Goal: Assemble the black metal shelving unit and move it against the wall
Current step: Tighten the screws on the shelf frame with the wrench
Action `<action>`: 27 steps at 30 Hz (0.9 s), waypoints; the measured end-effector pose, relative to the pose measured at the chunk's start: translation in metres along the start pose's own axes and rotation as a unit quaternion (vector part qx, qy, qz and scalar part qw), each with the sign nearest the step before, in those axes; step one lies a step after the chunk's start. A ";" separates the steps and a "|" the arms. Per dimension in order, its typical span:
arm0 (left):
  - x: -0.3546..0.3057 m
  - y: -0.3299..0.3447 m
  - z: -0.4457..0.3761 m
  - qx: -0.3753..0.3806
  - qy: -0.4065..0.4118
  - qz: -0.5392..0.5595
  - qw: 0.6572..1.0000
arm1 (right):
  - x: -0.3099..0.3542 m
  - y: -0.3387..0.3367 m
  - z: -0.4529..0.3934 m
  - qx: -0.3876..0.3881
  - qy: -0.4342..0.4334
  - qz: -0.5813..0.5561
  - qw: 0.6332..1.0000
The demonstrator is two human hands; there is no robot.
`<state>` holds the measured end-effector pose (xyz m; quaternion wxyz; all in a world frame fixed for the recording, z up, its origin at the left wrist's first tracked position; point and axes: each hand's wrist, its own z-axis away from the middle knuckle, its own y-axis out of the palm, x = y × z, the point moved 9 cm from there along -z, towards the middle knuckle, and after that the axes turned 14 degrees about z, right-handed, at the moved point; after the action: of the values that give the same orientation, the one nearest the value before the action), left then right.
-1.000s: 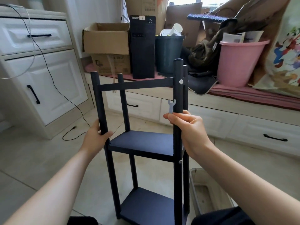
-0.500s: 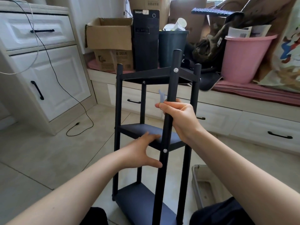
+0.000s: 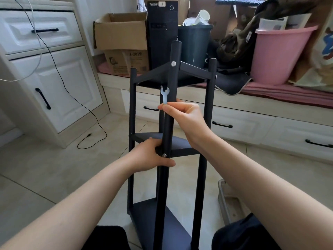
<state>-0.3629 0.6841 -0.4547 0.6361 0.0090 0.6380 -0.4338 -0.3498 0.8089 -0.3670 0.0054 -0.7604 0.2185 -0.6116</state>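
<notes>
head view:
shelving unit (image 3: 167,141): upright on the floor, centre; its base is cut off by the near frame edge.
left hand (image 3: 149,156): fingers wrapped on near post at middle shelf, fingertips hidden behind the post.
right hand (image 3: 183,118): fingers pinching small wrench (image 3: 164,95), near post partly behind the hand.

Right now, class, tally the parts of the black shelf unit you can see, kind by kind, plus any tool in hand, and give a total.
Posts: 4
Shelves: 3
Silver bolts: 3
Wrench, in right hand: 1
Total: 11
</notes>
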 end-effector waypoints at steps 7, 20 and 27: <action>-0.005 -0.017 0.013 -0.050 0.011 0.191 0.980 | 0.012 0.008 0.001 0.004 -0.008 0.012 1.000; -0.006 -0.015 0.016 -0.034 0.036 0.210 0.976 | -0.017 -0.029 0.034 0.006 0.053 0.009 0.999; -0.016 -0.005 0.009 -0.008 0.054 0.200 0.978 | -0.013 -0.035 0.073 0.037 0.002 0.096 0.995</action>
<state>-0.3555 0.6849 -0.4370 0.6749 0.1549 0.6599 -0.2918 -0.2725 0.8263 -0.3878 0.0912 -0.7341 0.2677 -0.6173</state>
